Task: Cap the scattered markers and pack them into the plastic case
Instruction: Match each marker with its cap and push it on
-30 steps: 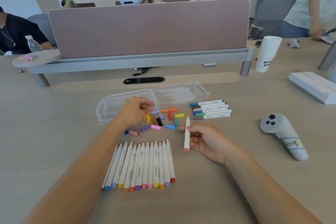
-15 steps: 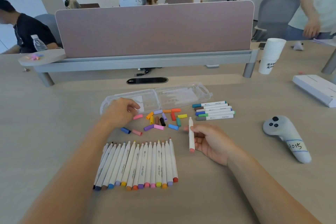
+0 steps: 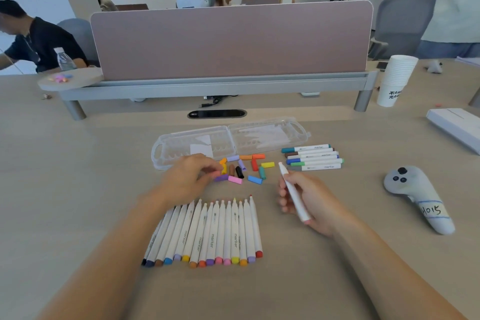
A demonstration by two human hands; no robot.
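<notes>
An open clear plastic case (image 3: 161, 150) lies empty at the middle of the table. Just in front of it is a pile of several loose coloured caps (image 3: 255, 165). My left hand (image 3: 185, 178) hovers at the pile's left edge and pinches a small pink cap (image 3: 217, 172) between thumb and fingertips. To the right, my right hand (image 3: 315, 204) holds an uncapped white marker (image 3: 293, 193) with a pink end, tip pointing up and away. Several uncapped markers (image 3: 207, 234) lie in a row near me. Several capped markers (image 3: 311, 157) lie right of the caps.
A grey controller (image 3: 415, 195) labelled by hand lies at the right. A stack of paper cups (image 3: 394, 80) and a white box (image 3: 457, 127) stand at the far right. A pink divider panel (image 3: 231, 39) closes the back, with people seated and standing behind it.
My left hand moved from the case to the pile's left edge and took a pink cap off the table. My right hand tilted the marker's tip to the left.
</notes>
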